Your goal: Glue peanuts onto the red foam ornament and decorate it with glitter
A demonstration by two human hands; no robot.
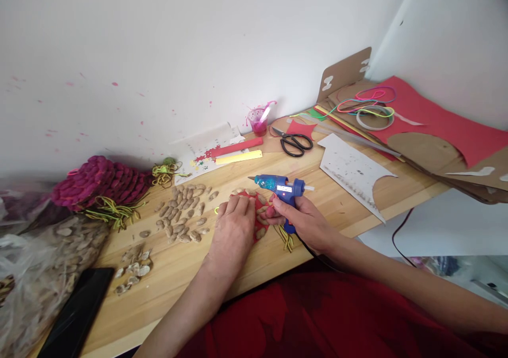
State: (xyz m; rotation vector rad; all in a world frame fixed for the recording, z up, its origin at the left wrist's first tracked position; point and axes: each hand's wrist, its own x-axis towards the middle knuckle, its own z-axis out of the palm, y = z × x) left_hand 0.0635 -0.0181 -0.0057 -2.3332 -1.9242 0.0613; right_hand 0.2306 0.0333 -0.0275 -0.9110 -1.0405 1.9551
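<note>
My right hand (307, 223) is closed around the handle of a blue hot glue gun (283, 189). The gun's nozzle points left above the table, and a clear glue stick (309, 188) sticks out at its back. My left hand (234, 226) lies over a red paper piece (251, 235), its fingers together and bent down onto it. Peanuts (261, 210) sit on the red paper along its edge. Part of the paper and what lies under my left fingers are hidden. Yellow-green cord ends (284, 239) hang out below the paper.
Loose peanuts (182, 215) and shells (135, 271) lie to the left, near a phone (79, 310) and a bag of peanuts (51, 273). Magenta peanut discs (103, 182) are stacked behind. Scissors (296, 142), a pink paint cup (260, 122), white board (353, 173) and cardboard (424, 152) stand beyond.
</note>
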